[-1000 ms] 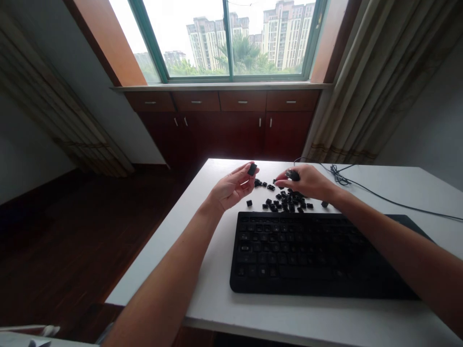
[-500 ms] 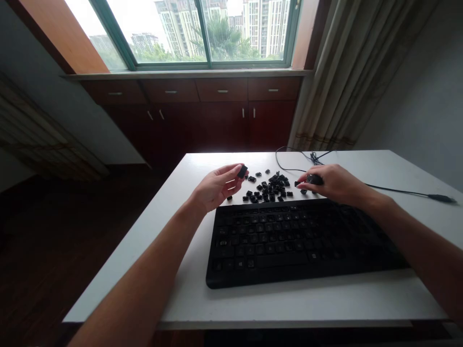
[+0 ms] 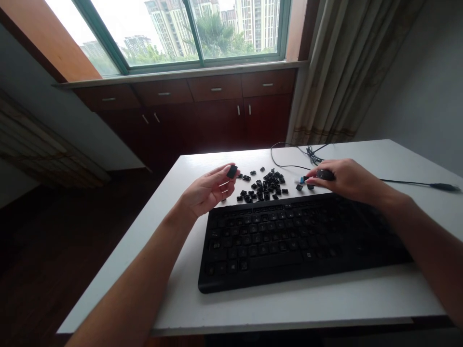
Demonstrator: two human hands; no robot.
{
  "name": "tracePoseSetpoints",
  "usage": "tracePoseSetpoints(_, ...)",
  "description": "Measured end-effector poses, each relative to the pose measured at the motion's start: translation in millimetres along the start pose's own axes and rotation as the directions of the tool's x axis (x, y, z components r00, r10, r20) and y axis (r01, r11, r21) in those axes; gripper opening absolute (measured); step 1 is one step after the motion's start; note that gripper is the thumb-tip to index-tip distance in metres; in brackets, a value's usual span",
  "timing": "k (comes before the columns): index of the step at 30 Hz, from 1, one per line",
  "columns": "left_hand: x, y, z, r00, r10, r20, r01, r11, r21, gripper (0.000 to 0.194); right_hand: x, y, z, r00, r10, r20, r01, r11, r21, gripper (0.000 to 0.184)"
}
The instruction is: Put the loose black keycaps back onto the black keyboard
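Observation:
A black keyboard (image 3: 296, 241) lies on the white table (image 3: 275, 303). Behind it sits a pile of several loose black keycaps (image 3: 265, 185). My left hand (image 3: 208, 190) hovers palm-up left of the pile and pinches one black keycap (image 3: 232, 171) between thumb and fingertips. My right hand (image 3: 343, 179) rests on the table right of the pile, fingers closed round a small dark tool (image 3: 323, 175) with a blue tip (image 3: 301, 180) that points toward a stray keycap (image 3: 298, 187).
A black cable (image 3: 289, 156) loops across the table's back and runs off right to a plug (image 3: 443, 186). Beyond the table stand dark wooden cabinets (image 3: 202, 113) under a window, with a curtain (image 3: 347, 72) at right. The table's left edge drops to dark floor.
The view has swung right and down, so table and keyboard sit more centred. My right hand has moved from over the keycap pile to its right side. My left hand still holds its keycap.

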State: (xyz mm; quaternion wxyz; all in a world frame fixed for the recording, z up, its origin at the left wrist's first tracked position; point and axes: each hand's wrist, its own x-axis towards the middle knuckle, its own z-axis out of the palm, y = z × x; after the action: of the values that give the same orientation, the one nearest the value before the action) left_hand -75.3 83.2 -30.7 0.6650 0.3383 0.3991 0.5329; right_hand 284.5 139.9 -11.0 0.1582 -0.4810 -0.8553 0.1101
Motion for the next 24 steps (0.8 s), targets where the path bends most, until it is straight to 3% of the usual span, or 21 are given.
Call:
tracePoseSetpoints(7,-5.0,-4.1,11.0,0.999,-0.019,0.027,0.017,0.998,0.055,0.025,-3.6,6.5,-3.9,1.0,-0.004,0.008,0.004,1.0,-0.016,0.037)
tracePoseSetpoints(13,-18.1,-16.9,35.3,0.99,-0.098,0.104,0.088,0.992,0.093,0.025,-9.7,-8.9,-7.1,0.986,-0.145,0.078,0.136,0.985,0.105,0.03)
tracePoseSetpoints(17,-22.8,-21.2,43.0,0.981,-0.142,0.13,0.121,0.981,0.154,0.026,-11.6,-15.0,-3.4,0.976,-0.188,0.11,0.179,0.98,0.082,0.029)
tracePoseSetpoints(24,-23.7,-24.1,47.4,0.977,-0.157,0.141,0.135,0.979,0.15,0.023,-8.9,5.4,-0.2,1.0,0.016,-0.012,-0.017,0.991,-0.131,0.033)
